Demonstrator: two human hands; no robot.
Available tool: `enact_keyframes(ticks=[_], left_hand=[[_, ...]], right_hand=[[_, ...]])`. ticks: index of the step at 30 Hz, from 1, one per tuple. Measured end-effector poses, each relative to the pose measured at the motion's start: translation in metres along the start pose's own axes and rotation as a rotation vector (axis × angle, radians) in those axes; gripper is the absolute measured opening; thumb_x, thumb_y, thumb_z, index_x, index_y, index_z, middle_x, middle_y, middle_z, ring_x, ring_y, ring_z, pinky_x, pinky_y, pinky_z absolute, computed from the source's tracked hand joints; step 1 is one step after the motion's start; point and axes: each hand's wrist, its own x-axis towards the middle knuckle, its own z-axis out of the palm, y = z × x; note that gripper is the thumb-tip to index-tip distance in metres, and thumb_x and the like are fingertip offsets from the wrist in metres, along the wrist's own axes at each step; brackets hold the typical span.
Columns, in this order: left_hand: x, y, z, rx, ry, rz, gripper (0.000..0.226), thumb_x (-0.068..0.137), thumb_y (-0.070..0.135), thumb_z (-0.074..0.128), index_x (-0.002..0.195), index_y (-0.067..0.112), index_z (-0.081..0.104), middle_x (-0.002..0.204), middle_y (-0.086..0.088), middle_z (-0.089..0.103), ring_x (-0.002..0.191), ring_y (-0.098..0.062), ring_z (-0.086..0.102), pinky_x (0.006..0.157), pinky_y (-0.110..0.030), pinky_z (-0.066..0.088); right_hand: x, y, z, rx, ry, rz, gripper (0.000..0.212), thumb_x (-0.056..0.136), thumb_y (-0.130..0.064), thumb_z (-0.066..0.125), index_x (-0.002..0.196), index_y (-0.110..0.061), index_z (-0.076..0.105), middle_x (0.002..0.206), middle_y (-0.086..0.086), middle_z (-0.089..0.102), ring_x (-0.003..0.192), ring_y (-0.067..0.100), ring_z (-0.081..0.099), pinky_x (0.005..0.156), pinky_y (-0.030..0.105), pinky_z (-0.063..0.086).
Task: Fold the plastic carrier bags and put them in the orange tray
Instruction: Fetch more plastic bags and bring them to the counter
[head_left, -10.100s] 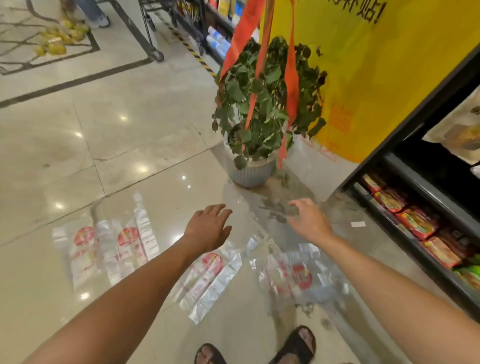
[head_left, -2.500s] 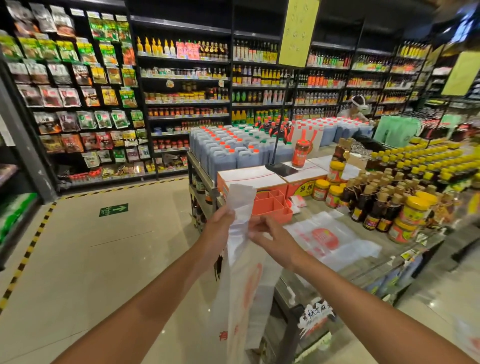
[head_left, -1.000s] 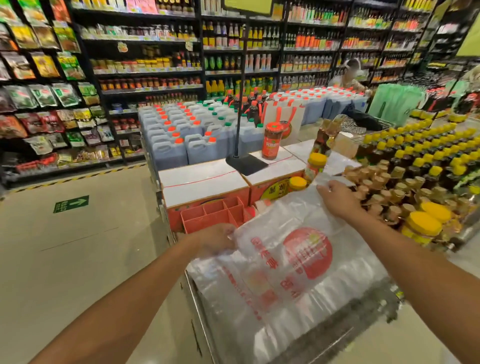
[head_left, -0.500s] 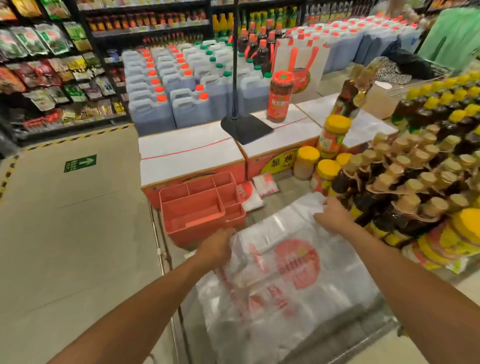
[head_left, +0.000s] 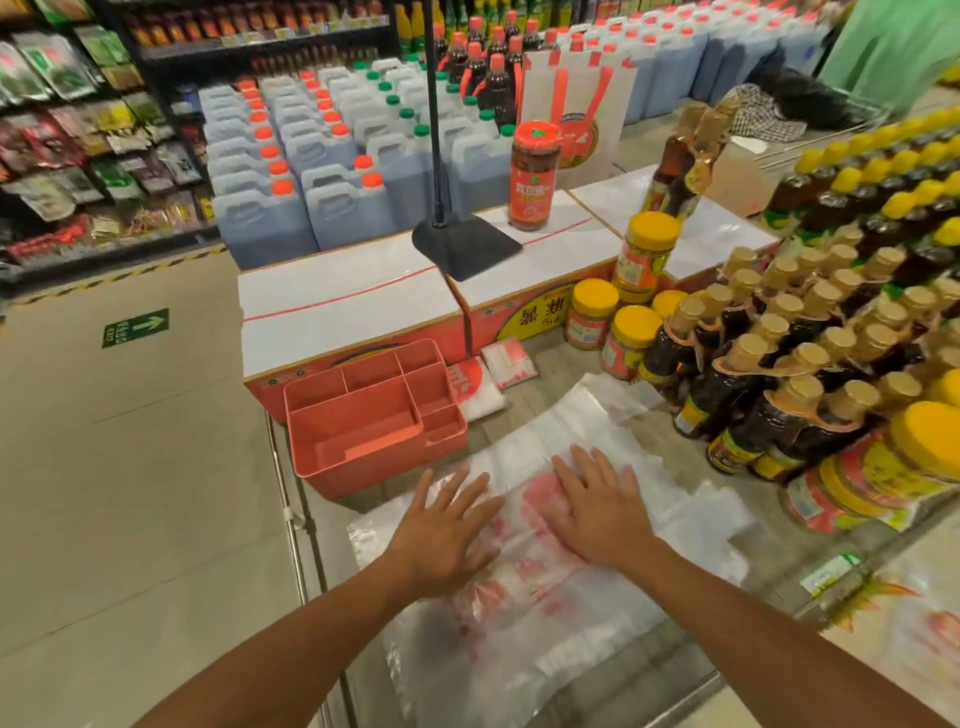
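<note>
step shown: flattening, judged as the preparation for the first fold. my left hand (head_left: 447, 525) and right hand (head_left: 597, 506) lie side by side, palms down, fingers straight and spread, pressing on the plastic carrier bag (head_left: 519, 649) and gripping nothing. the bag lies spread on the surface (head_left: 550, 358) in front of me, just beside the orange tray (head_left: 379, 475), which stands to its far left. material: thin translucent film with a blurred red print, wrinkled and glossy, likely slippery and quick to spring open. the tray is rigid moulded plastic, rectangular, with one large front compartment and several small ones behind and to the right; i see no bag in any of them. two small flat white-and-red packets (head_left: 511, 361), apparently bags already folded, lie behind the tray's right side. dark glass bottles (head_left: 753, 374) crowd the bag's right edge. next move, as i judge it: pinch one long edge, bring it over onto the other, press the crease down, and avoid sweeping into the bottles.
</note>
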Motion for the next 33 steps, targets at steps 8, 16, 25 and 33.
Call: enact_keyframes(ticks=[8,16,25,33], left_hand=[[0.002,-0.009,0.011,0.009,-0.181,0.023,0.116,0.067,0.106,0.025,0.157,0.047,-0.02,0.167,0.01,-0.028,0.152,-0.02,-0.03,0.118,-0.064,-0.018],[0.0,-0.006,-0.004,0.053,-0.115,0.066,0.108,0.076,0.101,0.024,0.161,0.041,-0.005,0.171,0.005,-0.013,0.158,-0.023,-0.013,0.122,-0.063,-0.011],[-0.026,0.0,-0.052,0.028,0.153,0.155,0.087,0.089,0.079,0.037,0.162,0.038,0.015,0.172,0.002,0.008,0.158,-0.025,0.008,0.125,-0.059,0.002],[-0.091,0.023,-0.095,-0.055,0.361,0.215,0.082,0.089,0.072,0.016,0.161,0.034,0.022,0.17,0.0,0.017,0.157,-0.026,0.017,0.124,-0.054,0.013]], right_hand=[[0.0,0.004,0.022,-0.053,0.016,0.0,0.09,0.085,-0.082,-0.007,0.162,-0.036,-0.005,0.171,0.001,-0.008,0.157,0.028,-0.007,0.122,0.063,0.0],[-0.001,-0.007,-0.013,0.054,-0.064,0.051,0.082,0.094,-0.067,0.04,0.162,-0.03,0.012,0.171,0.002,0.005,0.157,0.026,0.002,0.124,0.057,0.004],[-0.067,-0.029,-0.069,0.118,0.157,0.134,0.076,0.096,-0.069,0.041,0.159,-0.028,0.026,0.167,0.002,0.02,0.153,0.025,0.017,0.124,0.051,0.015],[-0.196,-0.075,-0.114,0.126,0.397,0.289,0.066,0.099,-0.055,0.051,0.156,-0.027,0.032,0.164,0.004,0.026,0.149,0.026,0.024,0.119,0.046,0.022]])
